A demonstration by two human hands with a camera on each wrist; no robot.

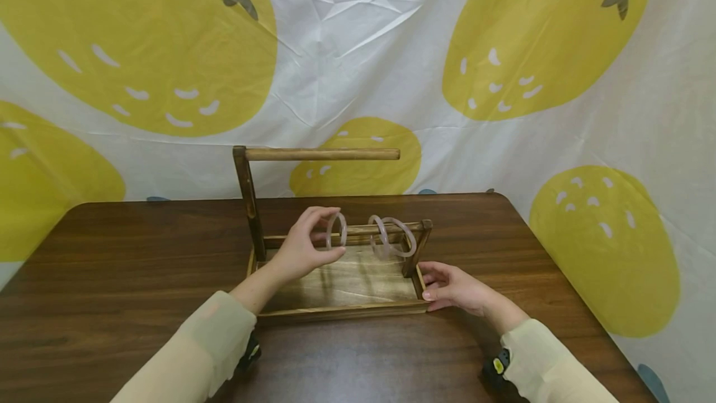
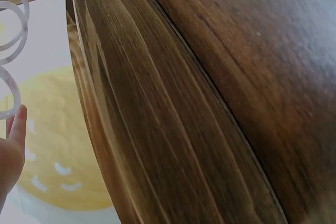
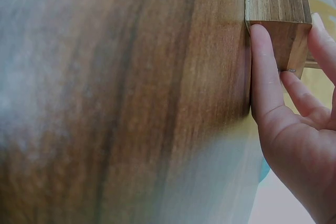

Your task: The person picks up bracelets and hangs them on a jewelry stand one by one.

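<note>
My left hand (image 1: 304, 244) pinches a pale translucent bangle (image 1: 344, 229) upright between thumb and fingers; in the head view it overlaps the free left end of the stand's lower bar (image 1: 358, 229). Two similar bangles (image 1: 411, 242) hang on that bar farther right, near its short post. The wooden stand (image 1: 335, 312) has a shallow tray base. At the tray's right end, my right hand (image 1: 455, 288) holds the front corner, thumb at the rim and fingers against the end wall. The right wrist view shows fingertips on the end face (image 3: 281, 43).
The stand's tall left post (image 1: 248, 204) carries an upper bar (image 1: 324, 154), bare along its length. Underneath is a dark brown wooden table (image 1: 140, 254). Behind the table hangs a white cloth (image 1: 369, 48) printed with yellow fruit.
</note>
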